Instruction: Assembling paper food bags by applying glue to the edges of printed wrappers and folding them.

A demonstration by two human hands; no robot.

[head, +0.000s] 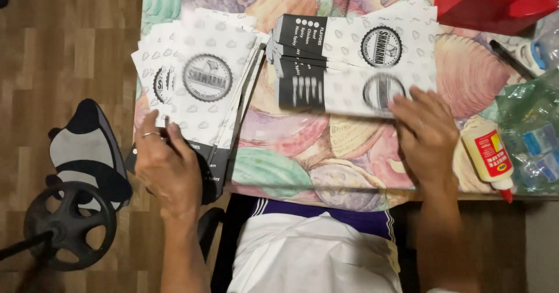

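Observation:
My left hand (167,168), with a ring on one finger, rests on the near end of a fanned stack of white paper sleeves (204,83) with round dark stamps and black ends, at the table's left edge. My right hand (427,133) lies flat on the nearest sheet, which looks blurred, of a second stack of the same printed sleeves (355,57) in the middle of the table. Its fingertips touch the sheet's round stamp. Neither hand lifts anything clear of the table.
The table has a colourful patterned cloth (291,153). A white glue bottle (490,156) with red label lies right of my right hand. A clear plastic bag (533,133), a black pen (511,59) and a red container (495,4) sit at the right. A chair base (70,223) stands on the wooden floor at left.

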